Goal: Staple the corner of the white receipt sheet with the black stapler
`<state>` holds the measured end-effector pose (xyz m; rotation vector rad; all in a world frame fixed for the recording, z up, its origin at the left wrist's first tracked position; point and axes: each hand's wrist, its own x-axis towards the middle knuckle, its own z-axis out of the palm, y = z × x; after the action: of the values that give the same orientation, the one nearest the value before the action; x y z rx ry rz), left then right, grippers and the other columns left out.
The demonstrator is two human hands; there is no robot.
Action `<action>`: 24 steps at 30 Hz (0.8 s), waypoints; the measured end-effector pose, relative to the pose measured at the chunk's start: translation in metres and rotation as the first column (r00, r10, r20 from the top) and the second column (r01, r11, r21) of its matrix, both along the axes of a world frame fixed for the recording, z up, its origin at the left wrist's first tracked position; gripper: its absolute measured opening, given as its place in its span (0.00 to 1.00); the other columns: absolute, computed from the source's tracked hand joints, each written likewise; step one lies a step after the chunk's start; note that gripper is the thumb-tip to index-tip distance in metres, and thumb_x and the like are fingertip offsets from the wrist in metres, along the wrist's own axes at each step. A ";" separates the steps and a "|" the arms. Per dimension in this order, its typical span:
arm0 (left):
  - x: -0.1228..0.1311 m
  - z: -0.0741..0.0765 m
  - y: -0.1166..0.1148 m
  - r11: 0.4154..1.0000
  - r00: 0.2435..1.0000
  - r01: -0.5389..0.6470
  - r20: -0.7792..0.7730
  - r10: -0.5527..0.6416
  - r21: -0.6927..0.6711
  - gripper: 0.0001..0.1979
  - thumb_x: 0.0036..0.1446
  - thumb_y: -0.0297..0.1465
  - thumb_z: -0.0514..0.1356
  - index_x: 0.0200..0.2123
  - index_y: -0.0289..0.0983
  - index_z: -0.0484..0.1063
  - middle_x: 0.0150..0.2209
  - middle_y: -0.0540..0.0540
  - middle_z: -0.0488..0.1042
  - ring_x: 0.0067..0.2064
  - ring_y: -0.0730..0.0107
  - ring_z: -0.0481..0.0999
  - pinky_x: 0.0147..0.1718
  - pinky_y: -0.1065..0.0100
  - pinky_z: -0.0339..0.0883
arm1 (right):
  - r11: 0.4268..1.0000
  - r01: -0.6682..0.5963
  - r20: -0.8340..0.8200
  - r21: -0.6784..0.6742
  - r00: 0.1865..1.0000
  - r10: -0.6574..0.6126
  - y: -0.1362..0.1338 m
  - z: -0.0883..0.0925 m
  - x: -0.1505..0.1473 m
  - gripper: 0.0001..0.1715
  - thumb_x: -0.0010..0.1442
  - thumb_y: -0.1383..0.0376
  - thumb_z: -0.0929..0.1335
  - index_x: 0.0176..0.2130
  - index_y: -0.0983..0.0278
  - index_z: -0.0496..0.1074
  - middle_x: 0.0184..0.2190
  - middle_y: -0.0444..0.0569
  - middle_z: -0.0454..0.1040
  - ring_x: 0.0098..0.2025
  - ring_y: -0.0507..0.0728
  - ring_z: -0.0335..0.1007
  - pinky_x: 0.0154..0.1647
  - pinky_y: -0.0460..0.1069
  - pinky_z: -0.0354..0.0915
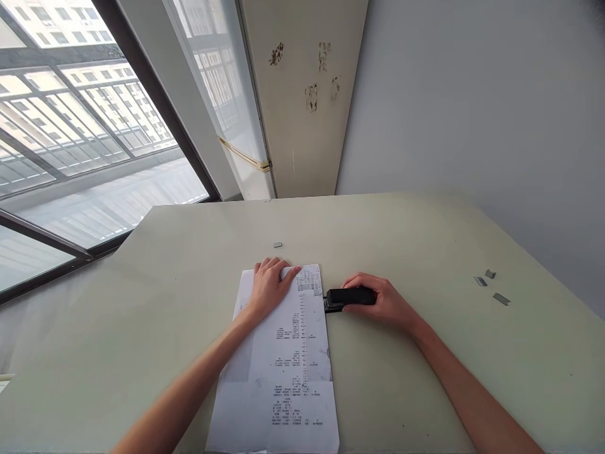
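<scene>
A printed stack of papers (283, 403) lies lengthwise on the pale table in front of me, with fold lines across it. My left hand (271, 287) holds it at the far end, fingers bent over the top edge and thumb stretched across the print. The left fingertips are hidden. To the right of the papers, my right hand (390, 302) is wrapped around a black stapler (350, 296) lying sideways. The stapler's front end meets the right edge of the stack near its top; whether paper sits between its jaws is too small to tell.
A small strip of staples (277, 244) lies beyond the papers on the table (401, 239). Several grey staple pieces (501, 299) are scattered at the right. A large window (85, 120) is on the left, a stained beige panel (307, 126) behind, and a grey wall (472, 107) at right.
</scene>
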<state>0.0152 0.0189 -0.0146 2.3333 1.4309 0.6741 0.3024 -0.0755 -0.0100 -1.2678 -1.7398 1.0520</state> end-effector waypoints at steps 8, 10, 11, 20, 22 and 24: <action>0.012 -0.005 -0.014 1.000 1.000 -0.027 0.014 0.027 -0.001 0.21 0.73 0.46 0.55 0.31 0.41 0.73 0.36 0.46 0.77 0.43 0.56 0.72 0.49 0.51 0.60 | 1.000 0.004 0.019 0.027 1.000 -0.005 -0.001 -0.001 0.001 0.16 0.58 0.52 0.78 0.43 0.54 0.78 0.45 0.48 0.82 0.45 0.63 0.79 0.46 0.57 0.72; 0.015 -0.006 -0.016 0.999 0.999 -0.033 0.012 0.033 -0.003 0.19 0.73 0.45 0.56 0.32 0.41 0.73 0.36 0.46 0.77 0.43 0.56 0.72 0.49 0.50 0.60 | 0.999 0.014 0.025 0.033 1.000 -0.014 -0.001 -0.001 0.000 0.16 0.58 0.52 0.78 0.43 0.54 0.78 0.45 0.48 0.83 0.45 0.63 0.79 0.46 0.57 0.72; 0.016 -0.007 -0.017 0.999 0.999 -0.034 0.011 0.034 -0.003 0.19 0.73 0.45 0.56 0.33 0.41 0.73 0.36 0.46 0.77 0.43 0.56 0.72 0.49 0.50 0.60 | 0.999 0.018 0.028 0.033 0.999 -0.019 -0.001 -0.001 0.000 0.17 0.58 0.51 0.78 0.44 0.54 0.78 0.45 0.48 0.83 0.45 0.63 0.79 0.46 0.57 0.72; 0.012 0.003 -0.037 0.978 0.994 0.110 -0.038 -0.105 0.179 0.15 0.72 0.41 0.60 0.55 0.41 0.71 0.59 0.37 0.71 0.65 0.45 0.63 0.63 0.43 0.57 | 1.000 -0.012 0.030 0.006 0.999 0.012 -0.003 -0.003 0.004 0.18 0.60 0.49 0.77 0.46 0.54 0.79 0.47 0.48 0.82 0.47 0.63 0.78 0.47 0.56 0.72; 0.004 0.009 -0.046 0.949 0.964 0.267 -0.037 -0.265 0.170 0.12 0.73 0.39 0.58 0.55 0.44 0.72 0.62 0.39 0.70 0.69 0.47 0.60 0.66 0.44 0.58 | 1.000 -0.018 0.029 -0.002 0.999 0.018 -0.002 -0.003 0.006 0.18 0.64 0.46 0.74 0.46 0.54 0.79 0.47 0.48 0.82 0.47 0.63 0.78 0.46 0.55 0.72; -0.004 0.014 -0.054 0.904 0.911 0.413 -0.026 -0.412 0.110 0.11 0.74 0.39 0.58 0.56 0.46 0.73 0.65 0.42 0.69 0.71 0.49 0.59 0.67 0.45 0.60 | 1.000 -0.006 0.028 -0.008 1.000 0.006 0.000 -0.002 0.008 0.20 0.68 0.44 0.69 0.46 0.55 0.80 0.47 0.49 0.82 0.49 0.63 0.78 0.47 0.56 0.72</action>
<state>0.0109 -0.0353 -0.0010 2.6068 0.8659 0.6394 0.3100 -0.0759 -0.0119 -1.2891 -1.7627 1.0501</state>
